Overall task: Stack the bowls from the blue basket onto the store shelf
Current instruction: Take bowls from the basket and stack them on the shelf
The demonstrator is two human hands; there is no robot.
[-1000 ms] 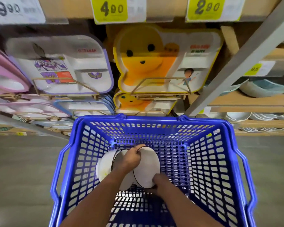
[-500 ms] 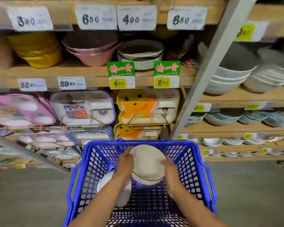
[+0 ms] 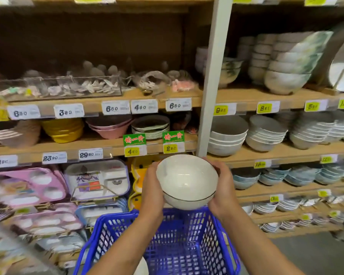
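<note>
Two nested white bowls with a thin dark rim line are held above the blue basket, tipped so the inside faces me. My left hand grips the left side and my right hand grips the right side. Another white bowl shows in the basket at the bottom edge, partly hidden by my left forearm. On the wooden store shelf to the right stands a stack of similar white bowls.
A white upright post divides the shelving. Left bays hold pink and white divided trays, yellow and pink bowls and price tags. Right bays hold several stacks of bowls and plates. Grey floor lies at the lower right.
Both hands lifted the bowls out of the basket up to shelf height. My view tilted up, so higher shelves now show and the basket sits low in the frame.
</note>
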